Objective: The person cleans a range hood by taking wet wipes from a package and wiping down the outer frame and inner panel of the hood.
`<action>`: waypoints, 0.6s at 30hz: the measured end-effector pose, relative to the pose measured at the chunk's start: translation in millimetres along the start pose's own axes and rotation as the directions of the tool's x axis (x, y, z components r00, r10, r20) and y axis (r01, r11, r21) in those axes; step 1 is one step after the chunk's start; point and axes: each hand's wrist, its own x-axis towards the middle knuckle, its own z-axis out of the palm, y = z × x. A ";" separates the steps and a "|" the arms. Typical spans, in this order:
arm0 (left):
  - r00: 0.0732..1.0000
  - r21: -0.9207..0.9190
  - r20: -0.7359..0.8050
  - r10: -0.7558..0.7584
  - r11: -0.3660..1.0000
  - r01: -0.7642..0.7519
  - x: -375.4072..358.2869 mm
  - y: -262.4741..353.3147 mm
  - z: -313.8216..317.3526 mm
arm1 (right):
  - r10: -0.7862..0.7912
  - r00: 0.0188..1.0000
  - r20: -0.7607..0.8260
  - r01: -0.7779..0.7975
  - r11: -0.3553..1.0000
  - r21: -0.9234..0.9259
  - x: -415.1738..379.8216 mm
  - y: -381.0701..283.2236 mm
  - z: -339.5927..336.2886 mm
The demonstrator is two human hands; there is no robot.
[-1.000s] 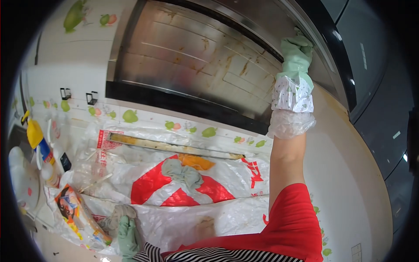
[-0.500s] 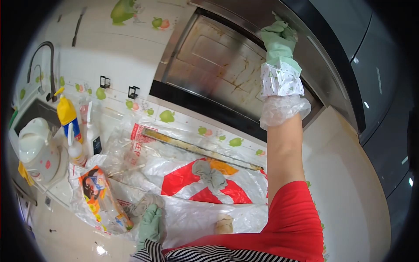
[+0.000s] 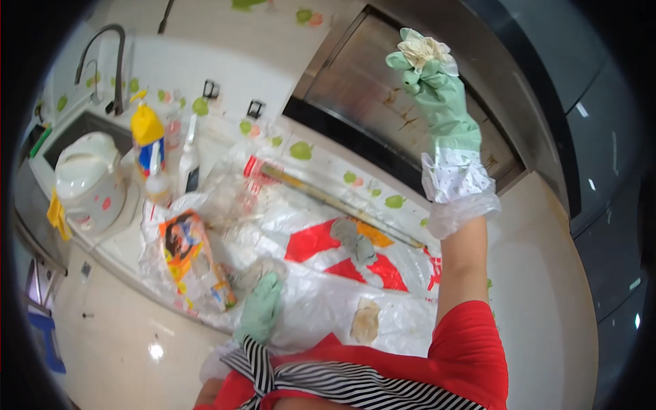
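Observation:
My right hand (image 3: 437, 85), in a green glove with a white patterned cuff, is raised before the range hood (image 3: 376, 82). Its fingers are wrapped round a crumpled cream cloth (image 3: 422, 52). Brown stains mark the hood's metal panel. Low on the plastic-covered counter, my left hand (image 3: 261, 306), also in a green glove, rests on a grey crumpled rag (image 3: 260, 273). Beside it lies an orange plastic packet (image 3: 188, 253). Another grey rag (image 3: 354, 240) and a beige cloth (image 3: 365, 320) lie on the plastic sheet (image 3: 307, 301).
A long greasy metal strip (image 3: 342, 203) lies along the wall. At the left are a white rice cooker (image 3: 89, 181), a yellow bottle (image 3: 147, 130), white spray bottles (image 3: 190, 160) and a sink with a faucet (image 3: 119, 68). A blue object (image 3: 46, 342) is at lower left.
My right hand has turned and come away from the hood's upper edge, and the cream cloth now shows in it. The view has shifted, while my left hand stays by the grey rag.

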 end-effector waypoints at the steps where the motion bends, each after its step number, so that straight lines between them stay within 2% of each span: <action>1: 0.999 -0.009 -0.025 0.038 0.999 -0.038 -0.5 -5.8 4.3 | 0.134 0.988 -0.074 -0.124 0.984 0.128 -0.4 -1.1 18.2; 2: 0.997 -0.014 -0.048 0.060 0.998 -0.061 -3.5 -9.9 6.6 | 0.134 0.987 -0.085 -0.140 0.988 -0.070 -6.9 0.8 28.2; 4: 0.995 -0.044 -0.080 0.067 0.997 -0.071 -2.7 -5.9 5.6 | 0.164 0.979 -0.122 -0.179 0.976 -0.127 -23.5 4.9 56.3; 6: 0.998 -0.084 -0.045 0.032 0.996 -0.036 -1.4 1.2 -6.1 | 0.242 0.965 -0.098 -0.260 0.928 -0.266 -32.8 1.2 58.1; 7: 0.999 -0.176 -0.041 -0.032 0.984 0.024 -0.5 8.2 -8.7 | 0.211 0.940 -0.267 -0.294 0.900 -0.322 -34.8 -6.9 102.4; 8: 0.996 -0.266 -0.040 -0.082 0.962 0.069 4.5 14.5 -10.4 | 0.355 0.926 -0.128 -0.376 0.896 -0.236 -40.6 -2.8 75.8; 9: 0.991 -0.355 -0.038 -0.126 0.929 0.104 6.6 16.1 -13.3 | 0.357 0.910 -0.212 -0.407 0.867 -0.288 -48.6 -5.3 94.9; 10: 0.995 -0.309 -0.044 -0.092 0.948 0.074 5.9 13.5 -17.0 | 0.352 0.888 -0.295 -0.442 0.831 -0.339 -55.4 -8.2 116.9; 12: 0.999 -0.220 -0.051 -0.017 0.976 0.006 3.3 12.2 -23.3 | 0.263 0.944 -0.197 -0.303 0.929 -0.213 -65.6 21.8 131.6; 13: 0.998 -0.229 -0.051 -0.024 0.973 0.012 2.0 13.7 -27.0 | 0.414 0.896 -0.160 -0.440 0.876 -0.197 -67.2 30.8 135.6; 14: 0.998 -0.236 -0.052 -0.029 0.972 0.016 2.8 18.0 -33.1 | 0.433 0.881 -0.190 -0.455 0.885 -0.095 -75.3 53.9 144.6; 15: 0.998 -0.245 -0.054 -0.033 0.969 0.019 4.3 22.4 -39.1 | 0.487 0.800 -0.351 -0.585 0.762 -0.278 -75.5 61.8 172.7; 16: 0.998 -0.235 -0.058 -0.035 0.972 0.020 7.0 26.9 -45.5 | 0.588 0.743 -0.319 -0.654 0.738 -0.164 -80.3 83.0 185.5; 17: 0.998 -0.226 -0.061 -0.035 0.974 0.021 9.7 31.3 -52.4 | 0.689 0.688 -0.226 -0.724 0.673 -0.151 -95.4 135.7 175.0; 18: 0.998 -0.217 -0.061 -0.035 0.976 0.021 9.6 33.5 -57.0 | 0.768 0.579 -0.272 -0.796 0.461 -0.393 -110.7 184.3 163.0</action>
